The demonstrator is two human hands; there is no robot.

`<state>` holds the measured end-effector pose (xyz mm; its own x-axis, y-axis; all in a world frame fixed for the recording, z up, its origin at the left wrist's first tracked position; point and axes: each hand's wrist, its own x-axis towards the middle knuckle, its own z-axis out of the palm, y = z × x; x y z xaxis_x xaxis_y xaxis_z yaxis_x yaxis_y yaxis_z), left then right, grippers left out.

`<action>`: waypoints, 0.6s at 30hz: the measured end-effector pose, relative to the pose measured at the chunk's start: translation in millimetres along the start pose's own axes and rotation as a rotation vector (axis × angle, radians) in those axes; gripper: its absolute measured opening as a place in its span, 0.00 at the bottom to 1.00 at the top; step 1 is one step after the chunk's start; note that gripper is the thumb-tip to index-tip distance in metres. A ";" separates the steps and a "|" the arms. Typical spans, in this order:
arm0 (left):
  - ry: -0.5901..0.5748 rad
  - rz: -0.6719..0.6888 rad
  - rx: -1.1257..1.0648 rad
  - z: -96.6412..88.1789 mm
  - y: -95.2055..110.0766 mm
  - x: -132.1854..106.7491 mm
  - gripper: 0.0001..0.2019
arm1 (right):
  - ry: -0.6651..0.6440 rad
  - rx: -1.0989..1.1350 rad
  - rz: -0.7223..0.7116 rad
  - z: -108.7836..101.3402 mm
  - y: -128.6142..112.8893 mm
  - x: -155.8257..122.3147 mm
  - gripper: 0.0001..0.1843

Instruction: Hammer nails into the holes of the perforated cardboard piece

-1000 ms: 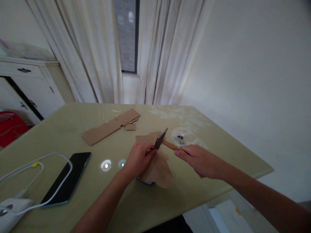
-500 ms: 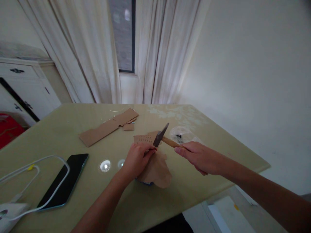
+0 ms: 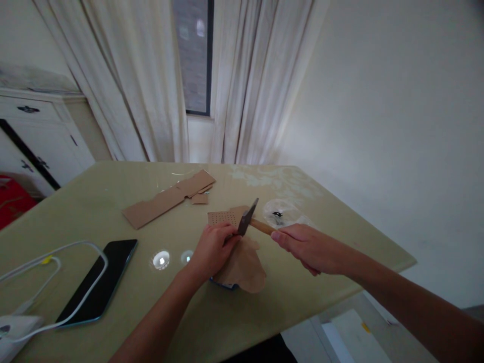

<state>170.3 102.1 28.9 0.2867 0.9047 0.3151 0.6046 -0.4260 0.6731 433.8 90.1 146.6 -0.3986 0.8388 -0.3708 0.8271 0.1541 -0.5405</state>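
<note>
My right hand (image 3: pixel 308 247) is wrapped round the wooden handle of a hammer (image 3: pixel 261 226). The dark metal hammer head slants up, its lower end right at the fingertips of my left hand (image 3: pixel 216 248). Those left fingers are pinched together over a piece of brown cardboard (image 3: pixel 244 267); whatever sits between them is too small or hidden to name. Just beyond the hand, a cardboard part with rows of small holes (image 3: pixel 223 218) shows. Something blue (image 3: pixel 229 286) peeks out below the brown piece, mostly covered.
Long cardboard strips (image 3: pixel 170 198) lie at the back left of the table (image 3: pixel 333 222). A clear plastic bag with small black pieces (image 3: pixel 278 214) is behind my right hand. A dark tablet (image 3: pixel 100 282), a white cable (image 3: pixel 86 244) and a power strip (image 3: pixel 17 333) occupy the left.
The hammer head has dropped slightly down and left, towards my left fingertips. My left hand and the cardboard stay nearly in place.
</note>
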 end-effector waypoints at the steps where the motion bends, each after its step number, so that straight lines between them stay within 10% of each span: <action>1: -0.001 0.000 -0.014 0.4 -0.5 -0.1 0.10 | 0.009 0.017 0.005 -0.3 -0.3 -0.5 0.31; 18: 0.013 0.032 -0.023 0.2 1.6 -1.3 0.10 | 0.022 -0.004 0.009 1.6 0.5 -0.2 0.30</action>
<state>171.0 100.2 29.4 0.2957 0.8906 0.3455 0.5776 -0.4548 0.6779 433.6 89.3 145.2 -0.3826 0.8516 -0.3584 0.8321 0.1490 -0.5342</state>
